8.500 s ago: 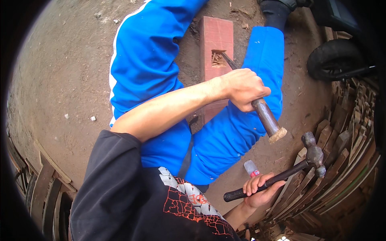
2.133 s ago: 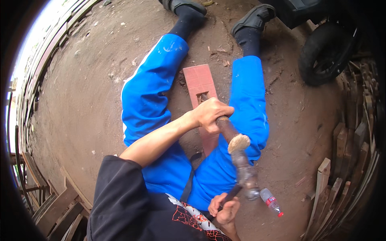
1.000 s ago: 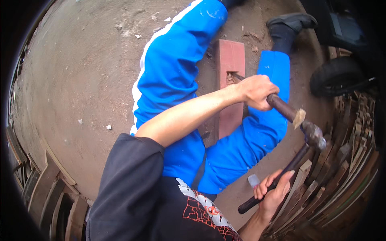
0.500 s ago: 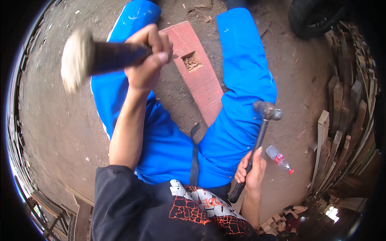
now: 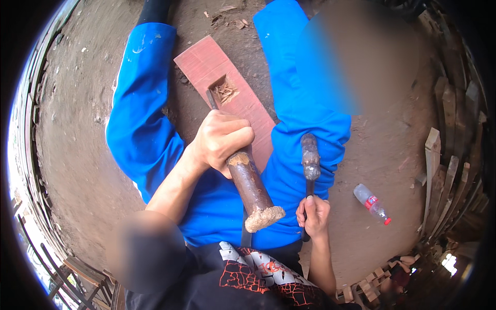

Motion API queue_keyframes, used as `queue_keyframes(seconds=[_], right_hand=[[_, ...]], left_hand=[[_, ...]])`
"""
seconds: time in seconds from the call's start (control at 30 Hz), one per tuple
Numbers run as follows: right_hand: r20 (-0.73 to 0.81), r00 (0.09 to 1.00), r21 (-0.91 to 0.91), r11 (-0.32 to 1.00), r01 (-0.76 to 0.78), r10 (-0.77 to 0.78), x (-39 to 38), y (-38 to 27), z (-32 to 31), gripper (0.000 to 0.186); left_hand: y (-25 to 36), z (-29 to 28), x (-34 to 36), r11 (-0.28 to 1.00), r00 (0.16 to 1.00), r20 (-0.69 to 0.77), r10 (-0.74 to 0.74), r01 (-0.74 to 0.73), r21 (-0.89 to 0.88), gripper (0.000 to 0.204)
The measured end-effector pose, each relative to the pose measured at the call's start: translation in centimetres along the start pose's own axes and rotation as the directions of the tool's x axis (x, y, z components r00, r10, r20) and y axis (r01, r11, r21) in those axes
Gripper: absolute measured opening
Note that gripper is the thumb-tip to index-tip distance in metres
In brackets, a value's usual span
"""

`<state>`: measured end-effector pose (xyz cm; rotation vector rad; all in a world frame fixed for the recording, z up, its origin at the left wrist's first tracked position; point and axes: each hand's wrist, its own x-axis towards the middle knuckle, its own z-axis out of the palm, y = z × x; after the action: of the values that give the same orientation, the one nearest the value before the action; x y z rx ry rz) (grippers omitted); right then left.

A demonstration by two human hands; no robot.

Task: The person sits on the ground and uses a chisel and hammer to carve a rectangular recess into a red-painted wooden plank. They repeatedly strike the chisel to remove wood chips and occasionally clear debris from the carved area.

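My left hand [image 5: 221, 137] is wrapped around a chisel [image 5: 250, 186] with a thick brown wooden handle whose butt end is pale and frayed. Its handle slants toward my body, and the metal blade points away, over the near left side of a square hole. That hole is cut in a reddish wooden board [image 5: 248, 111] lying on the ground between my legs, and wood chips fill it. In my right hand [image 5: 313, 214], closed around the dark shaft, is a hammer [image 5: 310, 155]. Its worn metal head is raised above my right thigh, right of the chisel's butt and apart from it.
A clear plastic bottle [image 5: 372, 203] with a red cap and label lies on the dirt floor [image 5: 77, 139] to my right. Upright wood offcuts [image 5: 433, 155] line the far right, and small wood blocks [image 5: 369, 289] are heaped at the lower right. Blurred patches hide parts of the scene.
The chisel has turned from lying sideways, butt to the left, to pointing its blade at the board's hole with its butt toward me. The hammer has shifted left and its head faces me more.
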<state>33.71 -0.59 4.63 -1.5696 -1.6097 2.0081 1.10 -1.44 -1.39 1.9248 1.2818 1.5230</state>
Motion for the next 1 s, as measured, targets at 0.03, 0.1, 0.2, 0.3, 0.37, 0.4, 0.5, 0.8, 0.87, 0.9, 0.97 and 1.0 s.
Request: queue_keyframes(seconds=[0.03, 0.1, 0.2, 0.3, 0.37, 0.4, 0.5, 0.8, 0.87, 0.9, 0.97, 1.0], right_hand=[[0.012, 1.000, 0.021, 1.000, -0.002, 0.002, 0.1, -0.1, -0.1, 0.048], [0.033, 0.999, 0.061, 0.998, -0.008, 0.006, 0.3, -0.3, -0.3, 0.048], [0.055, 0.998, 0.106, 0.994, -0.022, 0.016, 0.5, -0.2, -0.8, 0.050], [0.067, 0.997, 0.158, 0.986, -0.055, 0.045, 0.8, -0.3, -1.0, 0.046], [0.088, 0.995, 0.152, 0.987, -0.060, 0.047, 1.0, -0.3, -1.1, 0.046], [0.091, 0.995, 0.149, 0.987, -0.060, 0.047, 1.1, -0.3, -1.2, 0.046], [0.107, 0.993, 0.165, 0.984, -0.067, 0.050, 1.3, -0.6, -1.3, 0.047], [0.132, 0.988, 0.217, 0.970, -0.111, 0.084, 1.3, -0.5, -1.5, 0.048], [0.142, 0.986, 0.226, 0.967, -0.117, 0.086, 1.3, -0.4, -1.5, 0.047], [0.146, 0.985, 0.231, 0.966, -0.120, 0.088, 1.3, -0.4, -1.5, 0.047], [0.138, 0.986, 0.231, 0.965, -0.120, 0.089, 1.3, -0.5, -1.5, 0.047], [0.137, 0.986, 0.231, 0.965, -0.121, 0.091, 1.3, -0.5, -1.4, 0.047]], left_hand=[[-0.1, 0.2, 0.0, 1.000, 1.000, 0.007, -0.010, 0.010, 0.011, 0.035], [-0.4, 0.6, 0.3, 1.000, 1.000, 0.025, -0.017, 0.017, 0.015, 0.036], [-0.9, 1.0, 0.5, 1.000, 0.999, 0.049, -0.014, 0.014, 0.006, 0.036], [-1.4, 1.2, 0.5, 1.000, 0.998, 0.058, -0.026, 0.025, 0.013, 0.037], [-1.5, 1.0, 0.3, 0.999, 0.997, 0.069, -0.039, 0.038, 0.022, 0.037], [-1.6, 1.1, 0.4, 0.999, 0.996, 0.077, -0.040, 0.037, 0.037, 0.037], [-1.9, 1.3, 0.6, 0.997, 0.995, 0.092, -0.044, 0.038, 0.065, 0.037], [-2.2, 1.8, 0.7, 0.996, 0.993, 0.105, -0.060, 0.052, 0.076, 0.036], [-2.4, 2.0, 0.6, 0.997, 0.996, 0.081, -0.034, 0.028, 0.078, 0.038], [-2.4, 2.0, 0.5, 0.997, 0.996, 0.078, -0.035, 0.030, 0.065, 0.038], [-2.5, 2.1, 0.8, 0.999, 0.997, 0.074, -0.031, 0.029, 0.029, 0.039], [-2.4, 2.1, 0.8, 0.998, 0.996, 0.075, -0.040, 0.036, 0.046, 0.039]])
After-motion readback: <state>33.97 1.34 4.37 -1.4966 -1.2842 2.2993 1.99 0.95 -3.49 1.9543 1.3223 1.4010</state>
